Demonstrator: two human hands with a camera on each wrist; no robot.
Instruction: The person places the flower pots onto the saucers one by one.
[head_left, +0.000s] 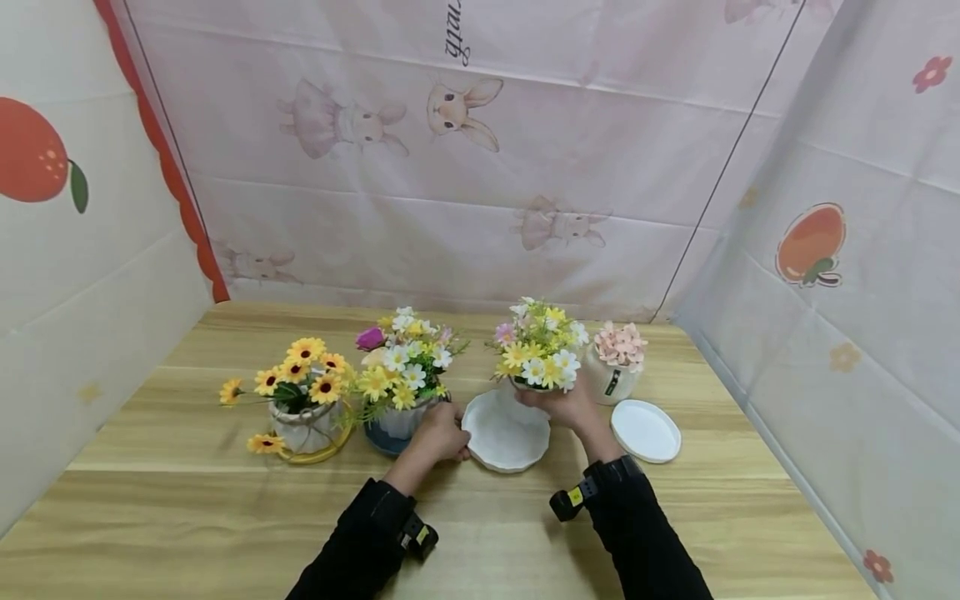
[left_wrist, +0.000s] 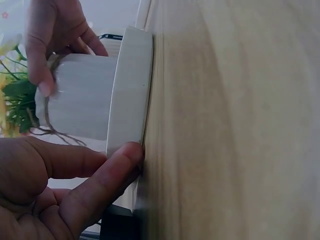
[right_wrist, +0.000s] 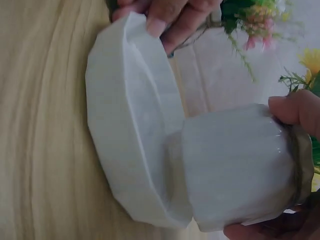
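Observation:
My right hand [head_left: 566,406] grips a white flower pot [right_wrist: 235,165] near its rim, where twine is tied round it. Yellow, white and pink artificial flowers [head_left: 542,350] fill this pot. Its base is close over the far side of a white faceted saucer [head_left: 506,442], overlapping the saucer's rim in the right wrist view. With thumb and finger, my left hand [head_left: 437,433] pinches the saucer's near-left edge, seen close up in the left wrist view. The saucer [left_wrist: 131,90] lies on the wooden table, its inside partly visible.
Left of the saucer stands a pot of mixed flowers [head_left: 408,367] on a blue saucer [head_left: 382,440]. Further left, a sunflower pot [head_left: 303,429] sits on a yellow saucer [head_left: 321,456]. To the right are a pink-flowered white pot [head_left: 611,379] and a round white dish [head_left: 647,431].

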